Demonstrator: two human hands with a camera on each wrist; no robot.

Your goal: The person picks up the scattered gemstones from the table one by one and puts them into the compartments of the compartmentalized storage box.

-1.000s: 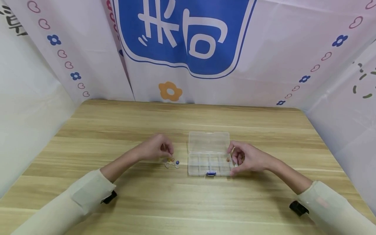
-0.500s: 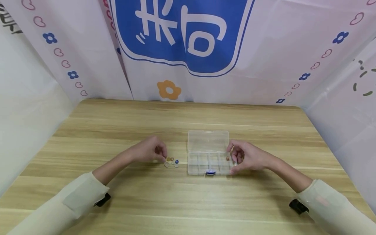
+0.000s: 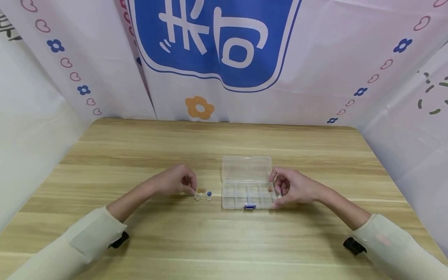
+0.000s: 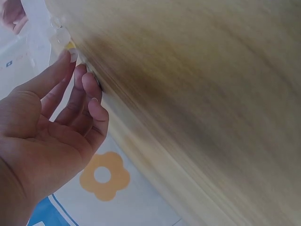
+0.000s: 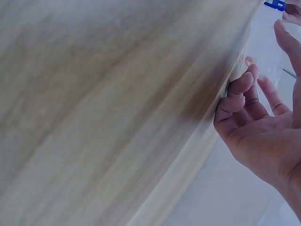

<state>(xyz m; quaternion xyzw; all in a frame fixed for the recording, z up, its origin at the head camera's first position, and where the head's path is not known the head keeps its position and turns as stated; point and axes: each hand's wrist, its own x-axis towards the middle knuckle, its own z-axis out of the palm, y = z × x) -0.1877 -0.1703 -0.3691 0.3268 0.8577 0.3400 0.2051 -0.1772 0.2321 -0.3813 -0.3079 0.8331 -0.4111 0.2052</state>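
My left hand (image 3: 177, 181) is low over the table at the left side of a small group of beads. In the left wrist view, its thumb and index fingertips pinch a small clear bead (image 4: 73, 55). Beside those fingertips lie a blue bead (image 3: 209, 193), an orange-brown bead (image 3: 203, 190), a yellow bead (image 3: 199, 191) and several clear beads (image 3: 197, 197). My right hand (image 3: 295, 186) grips the right end of a clear plastic compartment box (image 3: 241, 202), thumb at the front corner and fingers toward the back. One reddish-brown bead (image 3: 270, 189) sits in the box's back right compartment.
The box's clear lid (image 3: 247, 168) is flipped back on the table, and a blue latch (image 3: 250, 207) is on its front edge. The wood-grain table (image 3: 217, 241) ends at a printed cloth backdrop (image 3: 308, 85) behind, with white cloth at both sides.
My left hand has moved left and slightly down, from above the beads to their left edge. The right hand keeps its grip on the box. The head view has shifted slightly.
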